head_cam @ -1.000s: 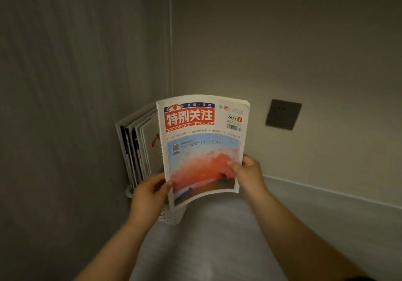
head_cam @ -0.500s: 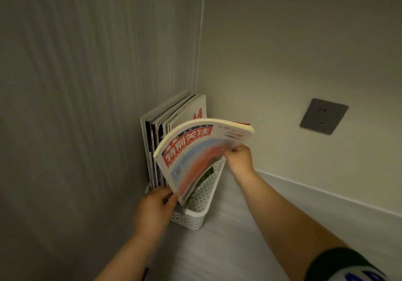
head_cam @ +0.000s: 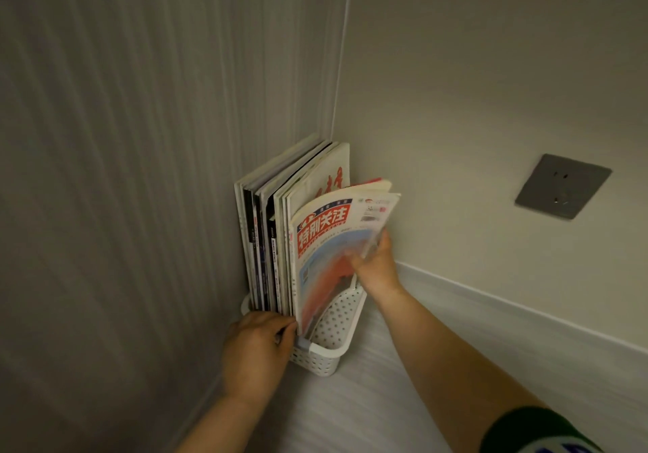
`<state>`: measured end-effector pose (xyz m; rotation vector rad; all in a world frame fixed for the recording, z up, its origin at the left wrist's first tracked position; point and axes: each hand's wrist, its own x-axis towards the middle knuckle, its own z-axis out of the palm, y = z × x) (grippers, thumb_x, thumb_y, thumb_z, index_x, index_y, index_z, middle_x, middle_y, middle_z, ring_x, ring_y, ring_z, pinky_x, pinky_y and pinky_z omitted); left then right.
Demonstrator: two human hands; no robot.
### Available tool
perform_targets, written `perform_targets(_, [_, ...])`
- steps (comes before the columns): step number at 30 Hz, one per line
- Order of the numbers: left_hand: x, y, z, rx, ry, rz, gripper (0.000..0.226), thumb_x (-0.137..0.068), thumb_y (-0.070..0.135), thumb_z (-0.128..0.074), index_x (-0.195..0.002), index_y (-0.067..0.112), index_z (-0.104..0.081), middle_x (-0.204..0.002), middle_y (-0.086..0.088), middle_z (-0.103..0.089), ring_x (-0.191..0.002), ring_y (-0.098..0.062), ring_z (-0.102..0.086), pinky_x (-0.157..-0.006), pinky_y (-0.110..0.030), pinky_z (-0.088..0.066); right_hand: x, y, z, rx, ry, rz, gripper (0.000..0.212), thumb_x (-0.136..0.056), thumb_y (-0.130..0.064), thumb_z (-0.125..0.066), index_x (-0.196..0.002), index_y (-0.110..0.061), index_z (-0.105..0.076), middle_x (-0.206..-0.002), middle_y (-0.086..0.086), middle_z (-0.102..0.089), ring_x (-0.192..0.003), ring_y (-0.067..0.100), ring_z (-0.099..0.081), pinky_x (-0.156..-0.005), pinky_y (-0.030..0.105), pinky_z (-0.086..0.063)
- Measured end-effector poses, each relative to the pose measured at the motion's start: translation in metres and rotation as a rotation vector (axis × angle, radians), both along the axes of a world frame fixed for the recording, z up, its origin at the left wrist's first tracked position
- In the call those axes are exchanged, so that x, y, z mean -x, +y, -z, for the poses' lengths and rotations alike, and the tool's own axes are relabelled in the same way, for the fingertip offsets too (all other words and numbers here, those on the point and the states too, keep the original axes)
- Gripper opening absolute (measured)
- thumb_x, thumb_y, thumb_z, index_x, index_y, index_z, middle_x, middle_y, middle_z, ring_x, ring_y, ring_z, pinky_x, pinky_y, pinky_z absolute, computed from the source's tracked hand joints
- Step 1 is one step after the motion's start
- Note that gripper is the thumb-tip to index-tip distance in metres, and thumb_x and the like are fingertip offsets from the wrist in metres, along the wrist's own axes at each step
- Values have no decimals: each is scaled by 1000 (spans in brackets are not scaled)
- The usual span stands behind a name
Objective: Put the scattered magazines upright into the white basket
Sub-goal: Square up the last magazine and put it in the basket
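Note:
A white perforated basket [head_cam: 336,326] stands on the floor in the room's corner. Several magazines [head_cam: 277,221] stand upright in it against the left wall. A magazine with a red title band and a sunset cover [head_cam: 326,246] sits with its lower end inside the basket, tilted and bent toward the right. My right hand [head_cam: 375,263] grips its right edge, thumb on the cover. My left hand [head_cam: 257,351] pinches its lower left corner at the basket's near rim.
A ribbed wall panel [head_cam: 140,172] runs along the left. The plain wall on the right carries a grey socket plate [head_cam: 562,186] and a pale skirting board [head_cam: 508,316]. Light floor [head_cam: 350,410] extends in front of the basket.
The red-titled magazine has gone from held flat in front of me down into the basket, beside the standing ones. Both hands followed it down and the view moved closer to the corner.

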<state>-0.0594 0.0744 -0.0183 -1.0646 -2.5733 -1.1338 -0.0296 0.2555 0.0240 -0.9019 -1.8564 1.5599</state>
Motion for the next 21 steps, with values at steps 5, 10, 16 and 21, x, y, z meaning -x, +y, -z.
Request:
perform_targets(5, [2, -5, 2, 91, 86, 93, 27, -70, 33, -47, -59, 20, -68, -58, 4, -68, -61, -19, -63, -60, -29, -49, 3, -14, 9, 10, -64, -192, 70, -86, -17, -57, -140, -31, -16, -139, 0, -38, -124, 18, -41, -90, 28, -39])
perform_targets(10, [4, -9, 13, 143, 195, 154, 33, -72, 45, -43, -70, 23, -68, -68, 8, -69, -77, -8, -51, -71, -23, -29, 2, -33, 20, 98, -140, -397, 68, -89, -30, -51, -142, -37, -8, -147, -1, -31, -132, 22, -33, -108, 41, -32])
perform_targets(16, [21, -11, 11, 209, 219, 332, 29, -51, 30, -85, -74, 19, -70, -71, 3, -70, -78, -6, -50, -72, -19, -35, -6, -39, 19, 160, -160, -477, 78, -85, -35, -56, -141, -40, -2, -151, 2, -23, -134, 25, -31, -103, 48, -41])
perform_targets(21, [32, -4, 4, 225, 38, 324, 26, -76, 28, -66, -99, 16, -68, -100, -4, -66, -97, -18, -51, -74, -19, -32, -7, -42, 16, 188, -133, -490, 76, -87, -32, -54, -142, -36, -3, -151, 2, -23, -133, 23, -34, -99, 43, -43])
